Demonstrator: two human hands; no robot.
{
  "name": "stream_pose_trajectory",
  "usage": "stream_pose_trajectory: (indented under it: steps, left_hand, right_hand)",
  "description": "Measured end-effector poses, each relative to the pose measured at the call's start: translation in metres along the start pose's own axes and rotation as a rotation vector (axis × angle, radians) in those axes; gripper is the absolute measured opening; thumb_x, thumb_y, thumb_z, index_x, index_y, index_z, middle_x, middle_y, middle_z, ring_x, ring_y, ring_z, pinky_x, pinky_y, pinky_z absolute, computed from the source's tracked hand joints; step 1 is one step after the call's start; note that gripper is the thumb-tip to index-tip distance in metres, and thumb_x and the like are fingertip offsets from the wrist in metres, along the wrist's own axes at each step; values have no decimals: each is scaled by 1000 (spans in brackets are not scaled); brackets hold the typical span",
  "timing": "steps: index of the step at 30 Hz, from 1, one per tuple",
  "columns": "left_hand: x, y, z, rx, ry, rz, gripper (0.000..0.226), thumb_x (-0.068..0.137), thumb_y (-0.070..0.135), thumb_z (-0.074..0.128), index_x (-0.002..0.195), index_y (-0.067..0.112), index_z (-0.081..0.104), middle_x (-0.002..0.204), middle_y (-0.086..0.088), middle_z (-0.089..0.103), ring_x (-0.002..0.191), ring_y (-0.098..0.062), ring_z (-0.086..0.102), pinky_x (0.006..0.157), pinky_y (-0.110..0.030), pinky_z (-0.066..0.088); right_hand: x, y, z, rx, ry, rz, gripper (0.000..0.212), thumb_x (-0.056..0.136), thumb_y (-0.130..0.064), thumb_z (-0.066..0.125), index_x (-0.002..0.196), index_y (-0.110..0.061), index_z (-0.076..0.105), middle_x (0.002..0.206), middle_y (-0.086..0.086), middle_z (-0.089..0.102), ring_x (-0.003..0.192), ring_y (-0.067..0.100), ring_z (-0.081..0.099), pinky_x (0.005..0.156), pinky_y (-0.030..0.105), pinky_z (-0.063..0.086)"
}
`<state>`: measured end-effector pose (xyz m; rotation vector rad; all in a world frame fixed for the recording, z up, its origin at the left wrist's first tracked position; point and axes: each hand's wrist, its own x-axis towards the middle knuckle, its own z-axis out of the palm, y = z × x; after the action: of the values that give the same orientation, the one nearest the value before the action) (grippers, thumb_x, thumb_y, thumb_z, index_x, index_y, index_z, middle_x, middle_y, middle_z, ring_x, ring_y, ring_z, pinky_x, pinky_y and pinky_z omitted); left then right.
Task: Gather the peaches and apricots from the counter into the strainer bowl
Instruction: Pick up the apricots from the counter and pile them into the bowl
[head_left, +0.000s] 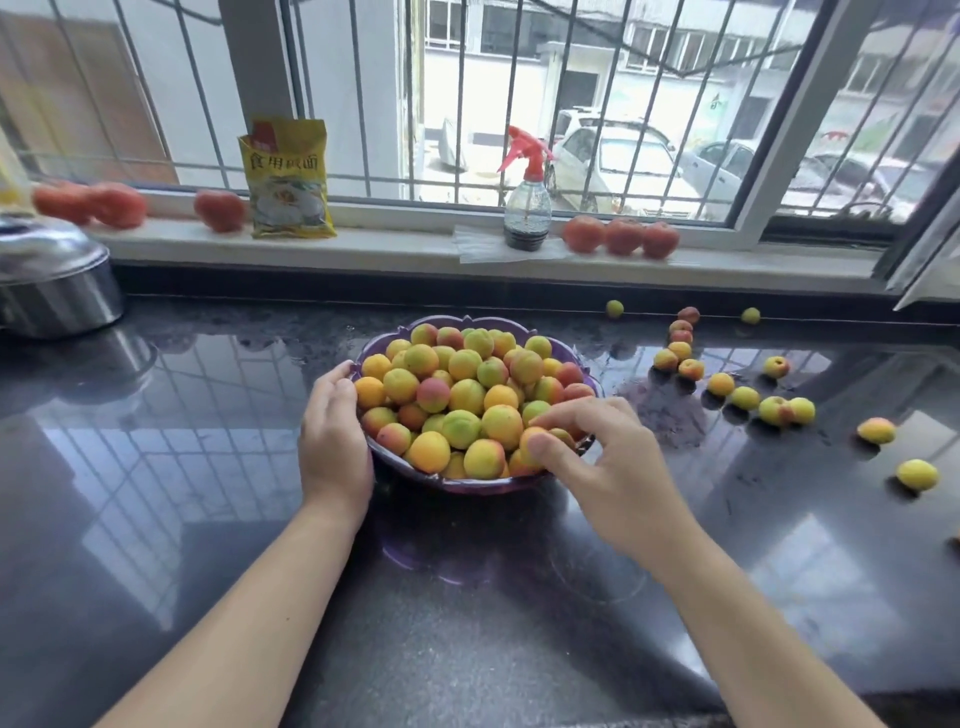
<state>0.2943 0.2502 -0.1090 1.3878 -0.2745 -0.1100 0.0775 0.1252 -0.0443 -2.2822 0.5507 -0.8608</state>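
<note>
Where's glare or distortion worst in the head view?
Head view: the glossy dark counter mirrors the window bars, strongest at left; wide-angle bends the window frame at the edges; tomatoes on the sill look soft; fruit in the purple bowl is sharp.

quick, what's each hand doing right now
Left hand: open, resting against the bowl rim.
Right hand: fingers pinching a fruit at the bowl's edge.
</note>
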Motion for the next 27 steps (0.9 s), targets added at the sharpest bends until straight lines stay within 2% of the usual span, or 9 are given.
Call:
stream_pose_trajectory:
  steps: [2,7,11,14,16,18,20,24,27]
  left_hand:
    - [-1,1,-1,5,-13,-4,47,95,48,44,132,33,67,134,8,69,129,-15,62,115,-51,48]
    - [-2,4,-2,15,-28,-4,55,94,49,43,139,26,65,136,7,67,130,-15,61,116,-50,48]
    - [-2,4,-2,9,-35,-2,49,94,49,43,134,32,65,134,7,67,129,-16,61,116,-50,47]
    - [-1,3,-2,-2,-30,-11,49,94,48,44,134,30,66,134,7,68,128,-15,62,116,-49,48]
    - [-1,3,-1,2,-25,0,49,95,47,43,134,29,66,133,6,69,127,-15,63,115,-50,48]
    - [-1,2,-1,1,-26,-1,51,94,48,43,135,28,66,134,5,69,128,-16,63,115,-50,48]
    - [0,1,-1,-13,-29,-12,50,93,48,44,133,30,67,133,6,69,128,-17,63,115,-50,49]
    - [0,0,-1,-28,-25,-18,48,93,49,45,132,32,68,133,5,69,127,-17,64,114,-52,50]
    - [0,0,-2,-45,-33,-23,46,91,51,47,128,34,69,133,4,70,127,-18,64,113,-52,50]
  right_hand:
    - [-4,-1,12,-73,64,-7,5,85,-40,76,89,-36,75,101,-23,61,109,-1,44,88,0,29]
    - [-15,-3,32,-119,224,47,21,86,-45,73,86,-25,78,102,-16,58,106,2,38,87,4,32]
    - [-15,0,35,-168,232,-10,26,87,-50,72,86,-25,76,103,-16,60,106,5,41,89,17,39]
    - [-14,2,26,-149,184,-65,37,88,-60,58,91,-26,75,103,-16,61,107,6,43,91,14,38]
    - [-4,11,11,-103,243,-96,31,93,-51,55,95,-27,73,101,-14,63,106,7,45,93,13,35]
    - [20,36,-7,-110,371,-63,17,95,-34,57,95,-24,72,96,-9,65,102,14,50,93,22,37]
    - [49,77,-22,-206,446,41,18,91,-19,55,97,-16,72,97,1,67,101,28,55,92,33,40]
    - [75,161,-38,-584,396,205,37,81,-9,43,104,-1,71,104,22,61,98,44,51,89,46,41]
    - [83,182,-44,-724,417,275,28,81,-2,48,100,2,69,104,26,60,98,45,50,86,47,40]
